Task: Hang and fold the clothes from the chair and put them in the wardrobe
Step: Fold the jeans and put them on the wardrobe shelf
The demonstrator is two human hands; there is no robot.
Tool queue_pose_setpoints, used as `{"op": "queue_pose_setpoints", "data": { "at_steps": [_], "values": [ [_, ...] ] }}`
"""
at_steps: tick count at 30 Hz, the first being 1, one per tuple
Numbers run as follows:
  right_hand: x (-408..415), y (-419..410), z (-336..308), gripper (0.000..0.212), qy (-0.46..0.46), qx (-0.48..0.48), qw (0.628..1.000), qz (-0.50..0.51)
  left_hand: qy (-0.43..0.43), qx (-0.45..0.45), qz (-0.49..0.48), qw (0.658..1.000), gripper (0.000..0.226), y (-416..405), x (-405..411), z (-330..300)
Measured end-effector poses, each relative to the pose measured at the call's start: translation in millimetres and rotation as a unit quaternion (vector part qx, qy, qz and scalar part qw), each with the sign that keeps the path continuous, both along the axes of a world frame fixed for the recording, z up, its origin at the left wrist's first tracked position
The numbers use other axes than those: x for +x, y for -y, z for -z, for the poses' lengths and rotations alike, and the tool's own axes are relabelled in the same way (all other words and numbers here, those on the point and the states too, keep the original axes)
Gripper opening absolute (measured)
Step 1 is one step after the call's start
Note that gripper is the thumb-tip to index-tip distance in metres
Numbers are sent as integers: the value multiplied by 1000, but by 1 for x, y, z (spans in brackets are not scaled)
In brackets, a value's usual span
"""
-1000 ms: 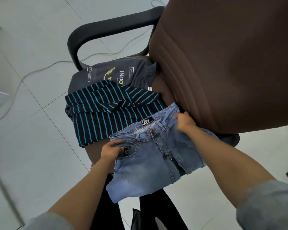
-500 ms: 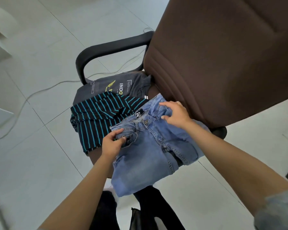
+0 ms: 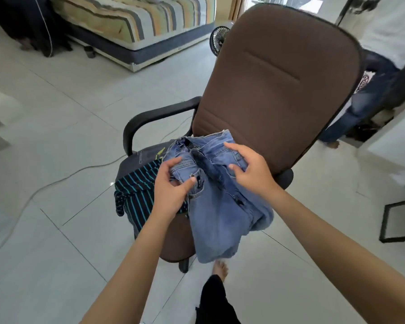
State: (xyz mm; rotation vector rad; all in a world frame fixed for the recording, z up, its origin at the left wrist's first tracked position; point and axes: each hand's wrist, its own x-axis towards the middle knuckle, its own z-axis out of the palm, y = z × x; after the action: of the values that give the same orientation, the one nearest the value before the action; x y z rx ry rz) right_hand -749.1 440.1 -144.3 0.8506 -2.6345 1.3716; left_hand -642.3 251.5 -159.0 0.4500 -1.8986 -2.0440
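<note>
A bedroom in a home, seen from above a brown office chair [image 3: 278,90].

Beyond the chair, to its upper left, a low bed [image 3: 136,22] with a striped mattress stands on the pale tiled floor [image 3: 56,113]. Just behind the chair's backrest a small black fan [image 3: 216,39] shows. Clothes lie piled on the chair's seat: a striped shirt [image 3: 136,195] and a grey printed T-shirt [image 3: 147,155]. A white cable [image 3: 56,181] trails across the floor left of the chair.
</note>
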Motion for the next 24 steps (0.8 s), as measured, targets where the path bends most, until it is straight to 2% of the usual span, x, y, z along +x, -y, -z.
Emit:
{"op": "queue_pose_setpoints", "data": {
  "at_steps": [6,11,15,19,24],
  "values": [
    [85,19,-52,50,-124,-61,990,-18,-91,-67,81,990,48,-15,42,-66],
    [116,28,-81,47,-155,-111,981,-37,-131,-31,105,985,46,-13,59,-102],
    [129,33,-100,42,-143,-146,977,-62,-164,-47,87,981,37,-5,71,-127],
    [146,40,-117,41,-93,-178,977,-78,-177,-92,27,980,43,4,81,-148],
    [155,58,-138,45,-19,-248,963,-106,-165,-73,-46,983,48,12,97,-170]
  ]
}}
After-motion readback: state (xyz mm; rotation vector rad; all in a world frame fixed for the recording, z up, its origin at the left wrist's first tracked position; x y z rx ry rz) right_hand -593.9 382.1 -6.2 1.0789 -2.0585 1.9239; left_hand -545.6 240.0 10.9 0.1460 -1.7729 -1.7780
